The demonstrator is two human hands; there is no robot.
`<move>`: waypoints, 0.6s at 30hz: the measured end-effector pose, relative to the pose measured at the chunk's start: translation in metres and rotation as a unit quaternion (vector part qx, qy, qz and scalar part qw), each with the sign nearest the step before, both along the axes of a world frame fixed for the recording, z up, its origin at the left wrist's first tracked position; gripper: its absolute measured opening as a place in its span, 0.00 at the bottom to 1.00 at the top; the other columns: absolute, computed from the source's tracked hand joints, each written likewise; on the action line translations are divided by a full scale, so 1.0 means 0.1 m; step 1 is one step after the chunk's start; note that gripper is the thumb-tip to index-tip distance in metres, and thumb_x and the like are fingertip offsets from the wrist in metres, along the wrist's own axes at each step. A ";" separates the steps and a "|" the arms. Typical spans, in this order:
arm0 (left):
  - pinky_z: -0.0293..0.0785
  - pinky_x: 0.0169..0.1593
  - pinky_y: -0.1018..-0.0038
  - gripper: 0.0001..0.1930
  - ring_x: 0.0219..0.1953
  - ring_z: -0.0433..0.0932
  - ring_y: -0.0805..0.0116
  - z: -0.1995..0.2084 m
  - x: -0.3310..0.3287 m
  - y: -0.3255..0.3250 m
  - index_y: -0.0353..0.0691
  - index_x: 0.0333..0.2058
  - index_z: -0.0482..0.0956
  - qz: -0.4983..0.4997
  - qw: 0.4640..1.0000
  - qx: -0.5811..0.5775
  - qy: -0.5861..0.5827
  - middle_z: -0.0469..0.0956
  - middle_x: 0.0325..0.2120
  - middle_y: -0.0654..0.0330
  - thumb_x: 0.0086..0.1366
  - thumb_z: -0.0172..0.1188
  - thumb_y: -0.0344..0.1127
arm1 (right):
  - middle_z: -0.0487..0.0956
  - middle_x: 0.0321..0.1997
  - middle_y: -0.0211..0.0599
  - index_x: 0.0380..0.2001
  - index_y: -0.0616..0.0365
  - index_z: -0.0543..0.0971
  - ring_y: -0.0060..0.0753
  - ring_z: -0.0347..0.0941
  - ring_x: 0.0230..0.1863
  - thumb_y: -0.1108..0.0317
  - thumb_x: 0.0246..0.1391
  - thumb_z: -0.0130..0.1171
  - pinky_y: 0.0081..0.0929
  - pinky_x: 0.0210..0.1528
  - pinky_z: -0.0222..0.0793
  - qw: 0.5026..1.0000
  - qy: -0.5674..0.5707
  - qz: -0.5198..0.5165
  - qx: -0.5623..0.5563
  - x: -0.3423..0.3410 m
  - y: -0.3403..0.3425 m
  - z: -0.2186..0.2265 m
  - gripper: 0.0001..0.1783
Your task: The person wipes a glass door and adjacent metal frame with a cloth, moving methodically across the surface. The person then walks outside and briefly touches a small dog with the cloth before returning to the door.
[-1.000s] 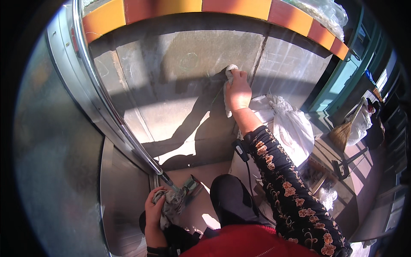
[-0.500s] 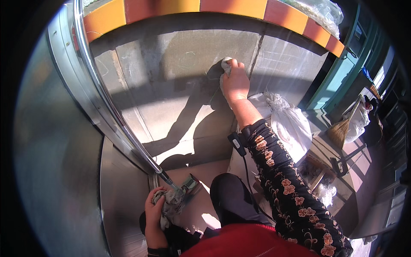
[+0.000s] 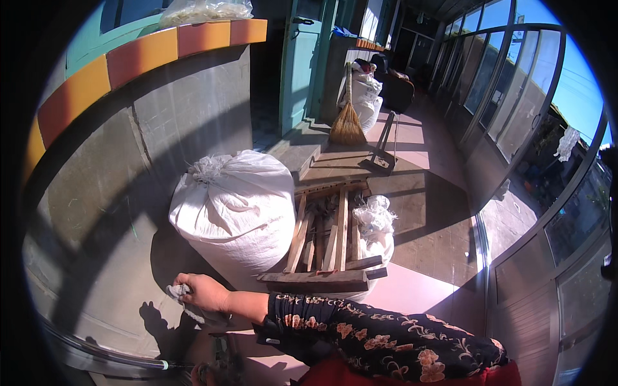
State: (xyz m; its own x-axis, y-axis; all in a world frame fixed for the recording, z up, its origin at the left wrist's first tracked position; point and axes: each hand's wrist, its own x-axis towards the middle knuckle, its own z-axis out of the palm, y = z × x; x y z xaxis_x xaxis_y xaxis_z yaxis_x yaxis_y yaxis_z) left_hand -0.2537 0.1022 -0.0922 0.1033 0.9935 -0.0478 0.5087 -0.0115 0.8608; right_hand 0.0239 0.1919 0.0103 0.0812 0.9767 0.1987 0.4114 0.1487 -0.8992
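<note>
My right hand (image 3: 207, 294) reaches left in a black flowered sleeve, its fingers closed round a crumpled grey cloth (image 3: 177, 291). Part of the cloth hangs below the palm. Both are close to the lower part of a grey wall (image 3: 96, 219), where a hand's shadow falls; whether the cloth touches the wall is unclear. Down at the lower edge, my left hand (image 3: 205, 374) shows only in part, dark and blurred, so its fingers and anything in them cannot be made out. A shiny metal pole (image 3: 106, 350) runs along the lower left, ending near it.
Beyond my right hand stands a tied white sack (image 3: 235, 215). Right of it are a wooden crate (image 3: 315, 281) of sticks and a smaller white bag (image 3: 376, 225). A broom (image 3: 348, 122) and a long-handled dustpan (image 3: 381, 159) stand farther back. Orange and red tiles (image 3: 145, 63) cap the wall.
The view has swung right, bringing the sack, crate and corridor into fuller sight. My right hand has come lower with the cloth. My left hand, earlier holding a rag, is now mostly out of sight.
</note>
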 end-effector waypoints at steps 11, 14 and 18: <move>0.73 0.49 0.71 0.14 0.41 0.74 0.67 -0.55 -0.26 0.29 0.33 0.49 0.75 -0.065 0.994 0.016 -0.090 0.77 0.40 0.57 0.67 0.56 0.31 | 0.79 0.40 0.27 0.51 0.56 0.75 0.20 0.71 0.44 0.67 0.61 0.61 0.25 0.50 0.68 0.978 0.168 0.112 -0.060 0.57 -0.83 -0.09 0.16; 0.73 0.49 0.71 0.13 0.42 0.75 0.67 -0.60 -0.28 0.31 0.34 0.49 0.75 -0.064 0.987 -0.002 -0.146 0.77 0.41 0.57 0.67 0.56 0.30 | 0.78 0.41 0.24 0.50 0.54 0.76 0.17 0.70 0.44 0.67 0.62 0.60 0.22 0.50 0.67 0.956 0.260 0.110 -0.075 0.60 -0.88 -0.25 0.13; 0.72 0.50 0.71 0.12 0.42 0.75 0.67 -0.61 -0.30 0.33 0.36 0.48 0.76 -0.063 0.992 0.012 -0.109 0.77 0.40 0.58 0.66 0.57 0.29 | 0.77 0.41 0.23 0.48 0.53 0.76 0.17 0.70 0.44 0.66 0.63 0.59 0.20 0.51 0.66 0.934 0.333 0.097 -0.082 0.62 -0.86 -0.37 0.12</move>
